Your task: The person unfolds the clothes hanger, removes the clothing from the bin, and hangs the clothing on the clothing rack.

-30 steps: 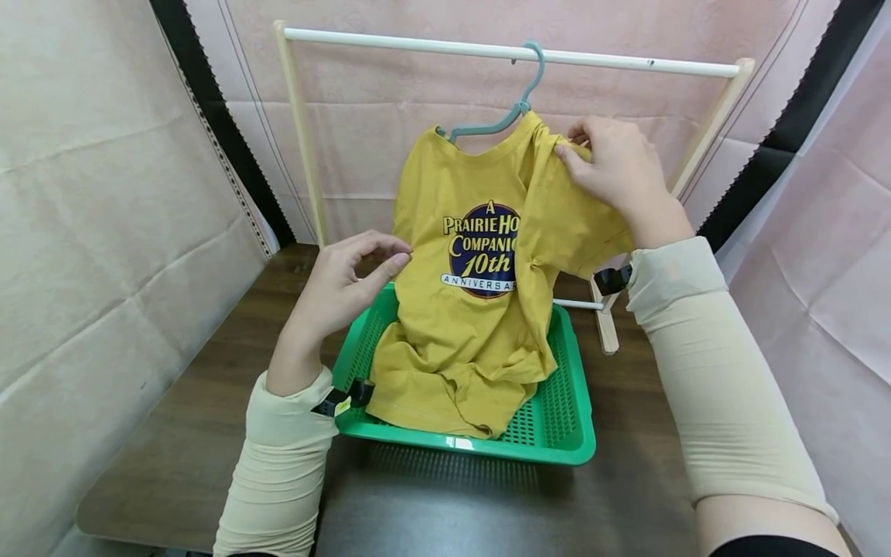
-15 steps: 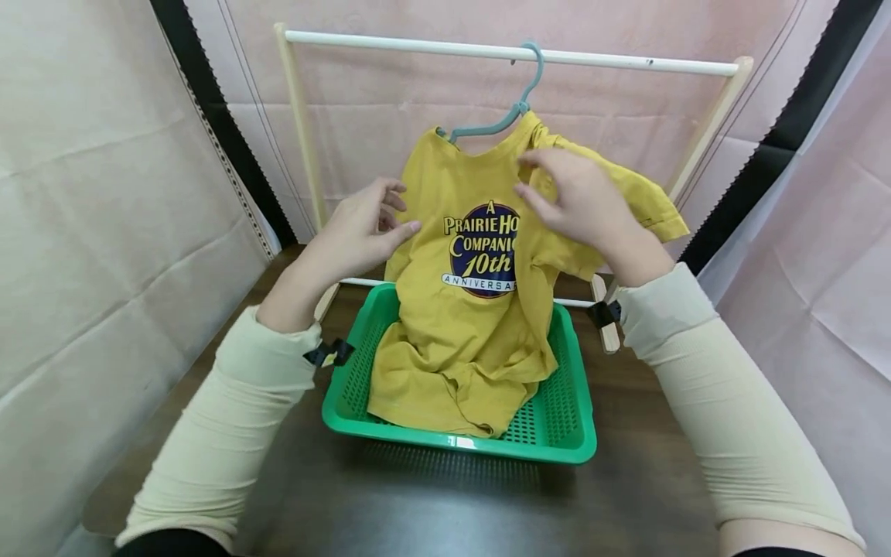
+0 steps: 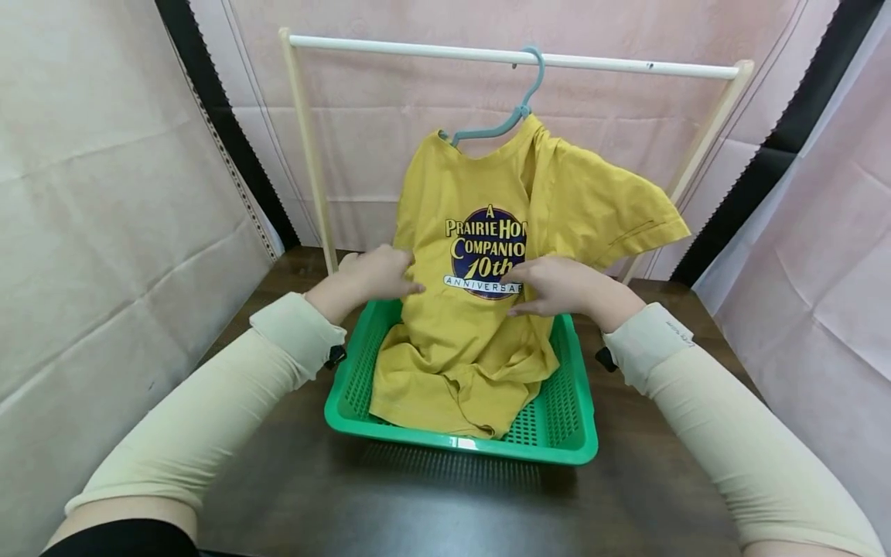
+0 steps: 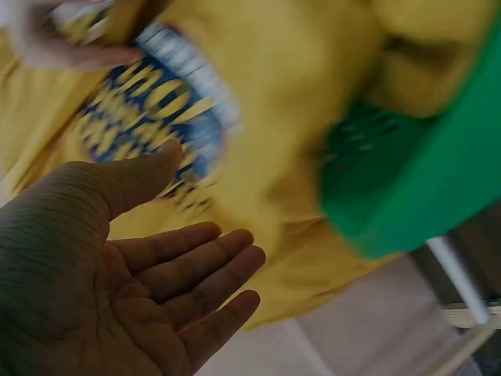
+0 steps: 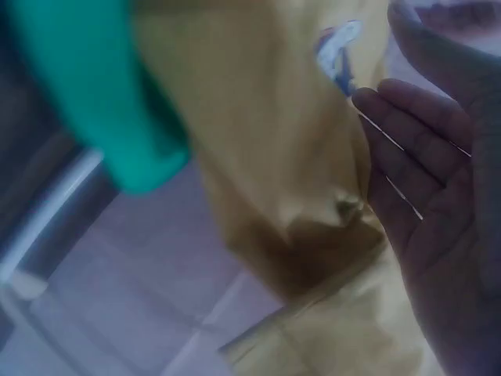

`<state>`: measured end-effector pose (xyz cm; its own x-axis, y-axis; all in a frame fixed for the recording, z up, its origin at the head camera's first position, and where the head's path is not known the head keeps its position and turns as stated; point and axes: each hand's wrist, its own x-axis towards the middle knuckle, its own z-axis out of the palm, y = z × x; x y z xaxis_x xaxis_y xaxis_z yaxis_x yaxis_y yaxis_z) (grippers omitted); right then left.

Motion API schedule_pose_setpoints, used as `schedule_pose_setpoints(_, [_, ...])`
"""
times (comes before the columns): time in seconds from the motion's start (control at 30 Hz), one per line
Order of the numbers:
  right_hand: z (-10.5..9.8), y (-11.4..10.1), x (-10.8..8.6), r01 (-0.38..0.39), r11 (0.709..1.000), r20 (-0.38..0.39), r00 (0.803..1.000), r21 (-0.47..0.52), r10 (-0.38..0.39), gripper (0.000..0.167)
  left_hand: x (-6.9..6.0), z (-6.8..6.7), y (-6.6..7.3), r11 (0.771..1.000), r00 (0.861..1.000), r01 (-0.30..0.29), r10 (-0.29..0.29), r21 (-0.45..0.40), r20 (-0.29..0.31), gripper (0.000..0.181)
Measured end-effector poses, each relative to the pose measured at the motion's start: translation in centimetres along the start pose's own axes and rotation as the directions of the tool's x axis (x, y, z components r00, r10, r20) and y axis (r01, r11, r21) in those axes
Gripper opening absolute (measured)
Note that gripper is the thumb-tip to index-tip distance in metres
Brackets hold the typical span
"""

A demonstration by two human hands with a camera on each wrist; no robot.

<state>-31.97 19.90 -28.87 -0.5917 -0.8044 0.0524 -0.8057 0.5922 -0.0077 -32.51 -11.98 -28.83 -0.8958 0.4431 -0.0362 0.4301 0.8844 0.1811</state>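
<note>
A yellow T-shirt [image 3: 473, 333] with a dark printed logo hangs on a blue hanger [image 3: 517, 116], its lower part lying in a green basket [image 3: 459, 442]. One sleeve spreads out to the right. My left hand [image 3: 372, 280] is beside the shirt's left edge; in the left wrist view its fingers are extended and grip nothing. In front of the shirt, over the logo's right part, is my right hand [image 3: 564, 286], fingers straight and holding nothing in the right wrist view. Whether either hand touches the cloth, I cannot tell.
The hanger hooks over the white rail [image 3: 418, 48] of a small wooden-sided rack [image 3: 309, 155]. The basket stands on a dark wooden table [image 3: 418, 510], with pale fabric walls [image 3: 125, 193] on the left, right and back.
My right hand has let go of the shirt's shoulder and come down to the logo, leaving the sleeve spread. My left hand rose a little, then lowered beside the shirt.
</note>
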Motion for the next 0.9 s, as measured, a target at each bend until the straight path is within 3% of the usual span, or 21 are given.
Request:
schedule_pose_setpoints(0.13, [0.4, 0.8, -1.1, -0.026, 0.999, 0.042, 0.999, -0.030, 0.027, 0.059, 0.5, 2.0, -0.4, 0.997, 0.997, 0.008, -0.014, 0.073, 0.081, 0.054])
schedule_pose_setpoints(0.3, [0.5, 1.6, -2.1, -0.011, 0.998, 0.074, 0.997, -0.062, 0.016, 0.054, 1.1, 3.1, -0.4, 0.992, 0.993, 0.018, -0.032, 0.124, 0.117, 0.043])
schedule_pose_setpoints(0.57, [0.8, 2.5, -2.8, -0.007, 0.995, 0.125, 0.992, -0.102, 0.019, 0.047, 2.1, 3.6, -0.6, 0.973, 0.997, -0.074, 0.070, 0.217, 0.028, 0.013])
schedule_pose_setpoints(0.73, [0.9, 2.3, -2.9, 0.001, 0.990, 0.147, 0.989, -0.139, 0.019, 0.040, 2.3, 3.9, -0.9, 0.965, 0.993, -0.115, 0.115, 0.237, 0.013, 0.010])
schedule_pose_setpoints(0.9, [0.9, 2.0, -3.0, 0.033, 0.980, 0.103, 0.995, -0.194, -0.013, 0.043, 2.3, 4.1, -1.3, 0.960, 0.986, -0.151, 0.163, 0.237, -0.030, 0.011])
